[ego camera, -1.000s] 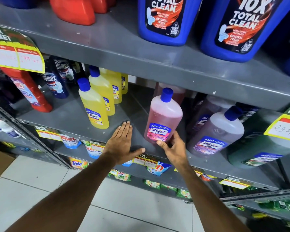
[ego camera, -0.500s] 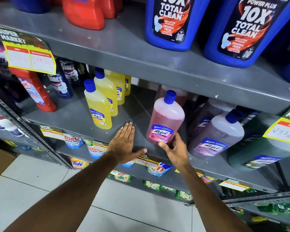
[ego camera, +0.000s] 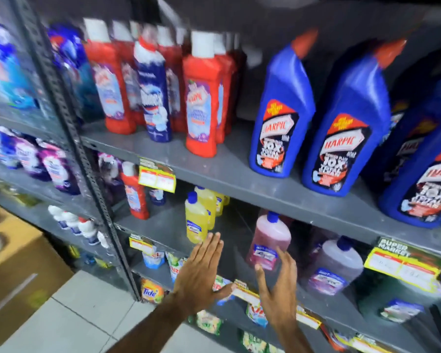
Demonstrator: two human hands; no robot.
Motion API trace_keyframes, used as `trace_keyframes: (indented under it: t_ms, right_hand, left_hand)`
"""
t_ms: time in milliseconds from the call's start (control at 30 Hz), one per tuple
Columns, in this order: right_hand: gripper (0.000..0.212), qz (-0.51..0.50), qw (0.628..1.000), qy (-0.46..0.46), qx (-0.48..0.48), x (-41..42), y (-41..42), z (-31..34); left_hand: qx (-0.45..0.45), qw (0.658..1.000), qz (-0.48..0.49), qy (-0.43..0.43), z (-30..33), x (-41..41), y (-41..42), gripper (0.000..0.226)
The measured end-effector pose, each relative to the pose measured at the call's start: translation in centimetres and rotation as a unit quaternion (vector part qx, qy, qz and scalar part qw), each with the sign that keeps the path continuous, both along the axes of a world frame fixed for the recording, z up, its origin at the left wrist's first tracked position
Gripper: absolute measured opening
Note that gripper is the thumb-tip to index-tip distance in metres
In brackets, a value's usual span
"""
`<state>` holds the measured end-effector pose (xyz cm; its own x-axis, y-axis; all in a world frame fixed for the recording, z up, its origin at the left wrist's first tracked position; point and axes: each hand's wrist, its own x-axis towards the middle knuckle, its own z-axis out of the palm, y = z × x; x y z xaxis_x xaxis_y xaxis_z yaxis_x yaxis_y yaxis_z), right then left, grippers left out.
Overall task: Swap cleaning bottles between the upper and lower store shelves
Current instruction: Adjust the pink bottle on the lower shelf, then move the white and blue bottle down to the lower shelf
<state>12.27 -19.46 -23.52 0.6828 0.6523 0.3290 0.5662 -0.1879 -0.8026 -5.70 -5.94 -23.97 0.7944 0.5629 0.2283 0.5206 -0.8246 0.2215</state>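
Observation:
A pink bottle with a blue cap stands upright on the lower shelf. My right hand is just in front of it, fingers spread, holding nothing. My left hand is flat and open to the left, below the yellow bottles. On the upper shelf stand large blue Harpic bottles at the right and red bottles at the left. The picture is blurred.
A pale purple bottle and a dark green bottle lean to the right of the pink one. Yellow price tags hang off the shelf edges. A cardboard box sits on the tiled floor at the left.
My right hand has let go of the pink bottle and drawn back slightly. The view has swung upward, bringing the upper shelf's bottles fully into sight.

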Motion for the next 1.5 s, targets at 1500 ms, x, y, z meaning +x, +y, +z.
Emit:
trace_keyframes:
  t_ms: [1500]
  right_hand:
    - [0.058,0.033,0.992,0.038,0.113,-16.7,36.7,27.3]
  left_hand:
    - [0.164,0.983,0.070,-0.043,19.9,-21.7,29.9,0.102]
